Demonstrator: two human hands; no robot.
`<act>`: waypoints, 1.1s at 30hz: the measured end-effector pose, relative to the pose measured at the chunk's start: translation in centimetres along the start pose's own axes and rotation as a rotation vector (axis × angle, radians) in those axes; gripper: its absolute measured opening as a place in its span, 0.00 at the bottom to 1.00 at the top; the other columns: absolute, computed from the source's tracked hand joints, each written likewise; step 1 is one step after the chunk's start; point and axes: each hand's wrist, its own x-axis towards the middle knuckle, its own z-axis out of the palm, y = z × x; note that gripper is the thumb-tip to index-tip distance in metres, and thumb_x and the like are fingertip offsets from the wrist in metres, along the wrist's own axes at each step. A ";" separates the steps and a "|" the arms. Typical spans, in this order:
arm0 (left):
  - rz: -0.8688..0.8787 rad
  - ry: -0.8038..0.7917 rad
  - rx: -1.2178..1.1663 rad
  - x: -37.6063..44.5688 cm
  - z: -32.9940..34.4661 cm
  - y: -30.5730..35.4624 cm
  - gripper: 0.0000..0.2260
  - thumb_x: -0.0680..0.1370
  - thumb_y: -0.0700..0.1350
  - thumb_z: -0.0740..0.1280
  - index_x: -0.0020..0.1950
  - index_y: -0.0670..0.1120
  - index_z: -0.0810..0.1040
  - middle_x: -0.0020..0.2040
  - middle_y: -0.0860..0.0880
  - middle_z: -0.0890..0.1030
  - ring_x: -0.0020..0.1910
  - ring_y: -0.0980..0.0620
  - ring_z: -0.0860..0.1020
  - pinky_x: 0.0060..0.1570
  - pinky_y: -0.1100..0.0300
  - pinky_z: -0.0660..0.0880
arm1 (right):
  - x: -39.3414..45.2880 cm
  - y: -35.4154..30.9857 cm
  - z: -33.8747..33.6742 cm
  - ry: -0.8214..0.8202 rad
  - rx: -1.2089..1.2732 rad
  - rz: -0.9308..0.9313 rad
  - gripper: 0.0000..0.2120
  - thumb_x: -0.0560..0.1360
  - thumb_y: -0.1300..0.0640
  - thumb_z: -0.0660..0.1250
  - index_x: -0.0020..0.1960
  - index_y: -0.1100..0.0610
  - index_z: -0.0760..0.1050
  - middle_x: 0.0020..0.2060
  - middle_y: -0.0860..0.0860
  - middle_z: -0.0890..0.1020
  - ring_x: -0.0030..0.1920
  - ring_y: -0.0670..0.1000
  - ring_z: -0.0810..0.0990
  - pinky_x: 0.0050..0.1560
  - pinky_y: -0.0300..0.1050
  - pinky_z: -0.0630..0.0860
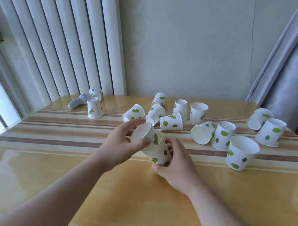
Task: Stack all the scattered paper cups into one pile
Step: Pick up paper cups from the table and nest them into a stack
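Hands, left [123, 143] and right [174, 163], clasp my tilted stack of white leaf-printed paper cups [152, 146] above the striped counter [68, 141]. Light, crushable, I judge; hold the walls gently.

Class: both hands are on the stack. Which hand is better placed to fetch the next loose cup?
Probably the left hand: it pinches only the top cup, near the cup lying on its side, while the right hand supports the stack at its base.

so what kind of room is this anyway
Probably a room in a home: a glossy striped wooden table against a plain wall, a white ribbed radiator by a window, and a grey curtain on the right.
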 end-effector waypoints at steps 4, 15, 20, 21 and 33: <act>-0.017 -0.002 -0.099 -0.3 0.2 -0.6 0.32 0.69 0.67 0.78 0.73 0.68 0.77 0.66 0.55 0.84 0.63 0.55 0.84 0.64 0.50 0.84 | 0.1 0.0 0.0 0.004 -0.009 -0.004 0.31 0.70 0.50 0.82 0.66 0.37 0.70 0.59 0.38 0.77 0.58 0.42 0.78 0.56 0.44 0.79; 0.045 -0.062 0.763 4.7 2.3 -3.7 0.42 0.75 0.38 0.72 0.87 0.58 0.64 0.88 0.54 0.61 0.86 0.42 0.56 0.84 0.43 0.57 | 3.4 -0.1 -4.6 -0.056 -0.032 0.043 0.29 0.69 0.53 0.83 0.63 0.42 0.71 0.54 0.38 0.79 0.51 0.41 0.82 0.50 0.41 0.80; 0.079 -0.147 0.882 7.4 2.9 -3.8 0.37 0.75 0.45 0.73 0.83 0.59 0.67 0.81 0.56 0.72 0.82 0.43 0.63 0.79 0.43 0.62 | 4.7 2.4 -4.0 0.090 -0.039 0.014 0.28 0.69 0.51 0.83 0.62 0.44 0.71 0.55 0.39 0.79 0.53 0.39 0.81 0.48 0.39 0.76; 0.057 -0.088 0.861 7.5 2.8 -4.0 0.35 0.74 0.46 0.74 0.81 0.58 0.70 0.76 0.55 0.76 0.79 0.42 0.66 0.76 0.44 0.64 | 4.9 2.8 -3.9 0.097 -0.042 0.007 0.29 0.68 0.50 0.83 0.62 0.44 0.71 0.55 0.39 0.79 0.53 0.40 0.81 0.48 0.40 0.76; 0.004 0.156 -0.319 7.2 4.8 3.1 0.47 0.71 0.42 0.84 0.80 0.66 0.62 0.65 0.42 0.85 0.63 0.44 0.88 0.62 0.47 0.85 | 5.8 3.7 -3.9 0.002 -0.054 0.016 0.28 0.69 0.47 0.81 0.61 0.39 0.69 0.54 0.41 0.79 0.51 0.40 0.81 0.46 0.41 0.76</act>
